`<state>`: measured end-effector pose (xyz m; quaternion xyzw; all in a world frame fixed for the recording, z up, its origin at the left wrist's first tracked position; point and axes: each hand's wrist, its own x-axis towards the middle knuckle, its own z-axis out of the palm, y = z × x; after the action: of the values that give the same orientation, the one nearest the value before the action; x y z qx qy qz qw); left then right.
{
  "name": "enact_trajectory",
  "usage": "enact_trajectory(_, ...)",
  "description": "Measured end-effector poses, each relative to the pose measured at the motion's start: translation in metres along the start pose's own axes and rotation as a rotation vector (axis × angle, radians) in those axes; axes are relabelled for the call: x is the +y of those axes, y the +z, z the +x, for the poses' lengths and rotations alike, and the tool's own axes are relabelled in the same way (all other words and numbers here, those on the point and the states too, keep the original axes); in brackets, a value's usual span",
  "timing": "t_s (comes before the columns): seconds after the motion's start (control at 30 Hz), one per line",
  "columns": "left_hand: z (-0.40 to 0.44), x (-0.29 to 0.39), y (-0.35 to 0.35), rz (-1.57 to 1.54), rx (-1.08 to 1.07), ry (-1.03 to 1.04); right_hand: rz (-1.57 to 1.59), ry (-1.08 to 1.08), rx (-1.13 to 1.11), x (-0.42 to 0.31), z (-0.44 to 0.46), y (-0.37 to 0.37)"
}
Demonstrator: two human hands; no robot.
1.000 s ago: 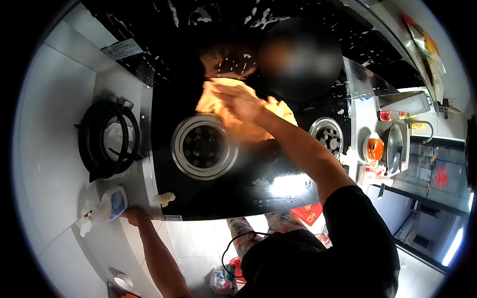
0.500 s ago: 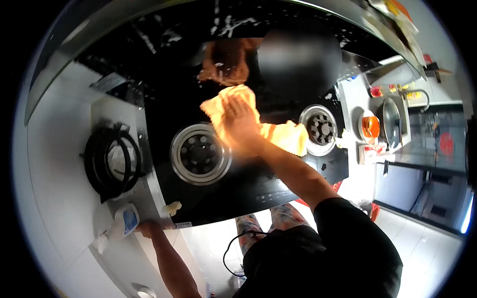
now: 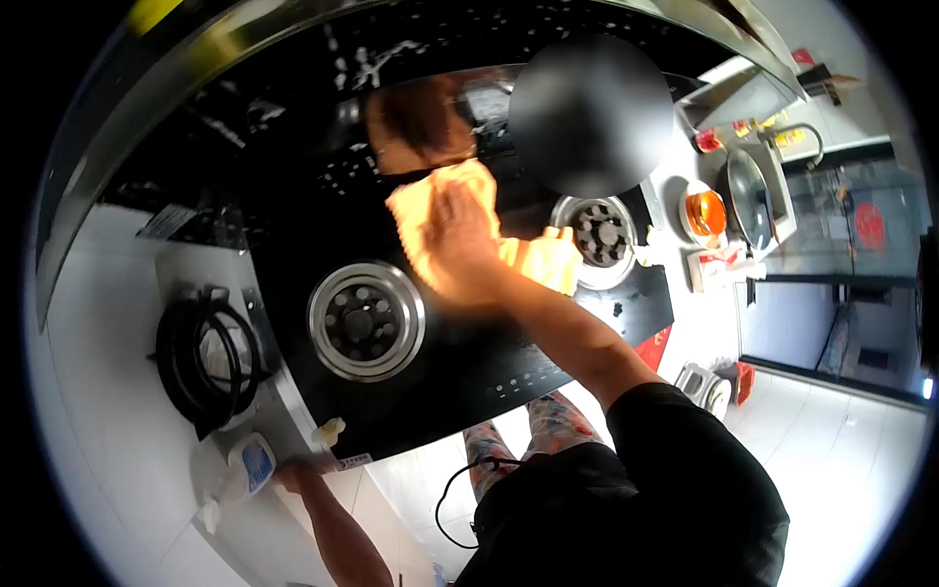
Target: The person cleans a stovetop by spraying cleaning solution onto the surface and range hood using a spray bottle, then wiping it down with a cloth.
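My right hand lies flat, fingers stretched out, on an orange cloth pressed against the black glass cooktop. The cloth trails right to the edge of the right burner. The left burner is just left of my wrist. My left hand rests at the counter edge, beside a white spray bottle with a blue label; its fingers are mostly hidden.
Black pan supports stand on the left counter. A pale crumpled scrap lies at the cooktop's front left corner. To the right are an orange container, a glass lid and a faucet. A grey blurred disc covers part of the upper view.
My right hand and the cloth have shifted across the cooktop from where they were behind the left burner, and the cloth now reaches the right burner. The view has turned and moved right.
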<state>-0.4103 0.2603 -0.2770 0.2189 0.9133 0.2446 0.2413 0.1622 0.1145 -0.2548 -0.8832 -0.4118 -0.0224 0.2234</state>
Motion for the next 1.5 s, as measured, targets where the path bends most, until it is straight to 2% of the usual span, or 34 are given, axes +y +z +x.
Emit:
enact_trajectory(0.03, 0.003, 0.004, 0.000, -0.230, 0.005, -0.167, -0.139, -0.172, 0.145, -0.014, -0.005, -0.002)
enact_trajectory(0.07, 0.003, -0.002, 0.003, -0.208, -0.049, -0.073, -0.213, -0.217, 0.357, -0.001, 0.002, -0.011)
enact_trajectory(0.1, -0.013, 0.007, 0.002, -0.208, -0.050, -0.070, -0.139, -0.144, 0.362, 0.024, 0.007, -0.021)
enact_trajectory(0.17, -0.073, 0.042, -0.013, -0.360, -0.001, -0.200, 0.229, 0.290, 0.314, 0.079, 0.018, -0.048)
enact_trajectory(0.2, -0.059, 0.033, -0.013, -0.357, 0.008, -0.202, 0.194, 0.448, 0.332, 0.099, 0.026, -0.058)
enact_trajectory(0.23, -0.040, 0.020, -0.008, -0.192, -0.032, -0.077, -0.468, 0.227, 0.400, 0.145, 0.036, -0.038)
enact_trajectory(0.27, -0.026, 0.010, -0.008, -0.023, -0.072, 0.048, -0.526, 0.248, 0.435, 0.148, 0.042, -0.030)
enact_trajectory(0.3, -0.018, 0.006, -0.012, -0.018, -0.068, 0.047, -0.583, 0.273, 0.470, 0.144, 0.044, -0.022)
enact_trajectory(0.33, -0.016, 0.007, -0.010, 0.063, -0.063, 0.068, -0.375, 0.494, 0.139, 0.111, 0.048, -0.039)
enact_trajectory(0.37, -0.016, 0.008, -0.006, 0.148, -0.061, 0.095, -0.340, 0.301, 0.199, 0.105, 0.037, -0.020)
enact_trajectory(0.4, -0.018, 0.009, -0.004, 0.151, -0.067, 0.100, -0.291, 0.247, 0.115, 0.082, 0.031, -0.019)
enact_trajectory(0.43, -0.024, 0.014, -0.002, 0.067, -0.036, 0.018, -0.237, 0.197, 0.030, 0.057, 0.025, -0.020)
enact_trajectory(0.5, -0.027, 0.017, 0.000, -0.123, 0.020, -0.110, -0.253, 0.107, 0.095, 0.063, 0.021, -0.030)
enact_trajectory(0.57, -0.019, 0.014, -0.002, -0.199, 0.012, -0.123, -0.444, 0.214, -0.029, 0.164, 0.041, 0.001)
enact_trajectory(0.63, -0.009, 0.010, 0.000, -0.233, 0.008, -0.128, -0.490, 0.333, 0.008, 0.234, 0.053, -0.016)
enact_trajectory(0.7, 0.011, 0.002, 0.001, -0.261, -0.005, -0.129, -0.449, 0.425, 0.073, 0.226, 0.059, -0.062)
enact_trajectory(0.77, 0.014, -0.003, 0.004, -0.264, -0.017, -0.146, -0.570, 0.441, 0.180, 0.213, 0.055, -0.046)
enact_trajectory(0.8, 0.001, 0.004, 0.001, -0.199, -0.020, -0.121, -0.885, 0.377, 0.174, 0.229, 0.044, 0.007)
enact_trajectory(0.87, -0.022, 0.014, 0.000, -0.065, -0.024, -0.069, -0.661, 0.413, 0.032, 0.161, 0.054, 0.007)
enact_trajectory(0.9, -0.028, 0.015, 0.003, 0.003, -0.026, -0.043, -0.421, 0.329, 0.222, 0.147, 0.047, 0.028)
enact_trajectory(0.97, -0.008, 0.009, 0.007, 0.014, 0.093, -0.001, -0.377, 0.311, 0.126, 0.144, 0.050, -0.004)
enact_trajectory(1.0, -0.015, 0.012, 0.007, -0.095, 0.093, -0.090, -0.471, 0.302, 0.135, 0.176, 0.052, -0.002)
enact_trajectory(1.03, -0.029, 0.019, 0.006, -0.204, 0.103, -0.180, -0.786, 0.114, 0.177, 0.221, 0.042, -0.005)
enact_trajectory(1.07, -0.010, 0.007, 0.006, 0.020, 0.080, 0.016, -0.605, 0.238, 0.196, 0.251, 0.054, -0.016)
enact_trajectory(1.1, 0.012, -0.007, 0.005, 0.245, 0.061, 0.207, -0.917, -0.038, 0.467, 0.301, 0.046, -0.009)
enact_trajectory(1.13, 0.036, -0.016, 0.007, 0.245, 0.069, 0.196, -0.626, 0.343, 0.103, 0.298, 0.063, -0.046)
enact_trajectory(1.2, 0.065, -0.029, 0.011, -0.097, 0.033, 0.010, -0.545, 0.422, -0.034, 0.297, 0.062, -0.066)
enact_trajectory(1.23, 0.054, -0.021, 0.014, -0.193, 0.043, -0.061, -0.489, 0.490, 0.009, 0.269, 0.057, -0.076)
enact_trajectory(1.27, 0.039, -0.014, 0.012, -0.201, 0.057, -0.088, -0.444, 0.563, -0.054, 0.250, 0.057, -0.075)
enact_trajectory(1.3, 0.028, -0.010, 0.011, -0.204, 0.067, -0.107, -0.455, 0.472, 0.062, 0.262, 0.050, -0.043)
enact_trajectory(1.4, 0.012, -0.002, 0.013, -0.219, 0.076, -0.117, -0.471, 0.438, 0.045, 0.235, 0.045, -0.064)
enact_trajectory(1.43, 0.009, -0.001, 0.012, -0.224, 0.076, -0.120, -0.418, 0.440, -0.117, 0.272, 0.056, -0.075)
enact_trajectory(1.5, 0.009, 0.001, 0.013, -0.237, 0.070, -0.125, -0.555, 0.385, -0.177, 0.329, 0.069, -0.080)
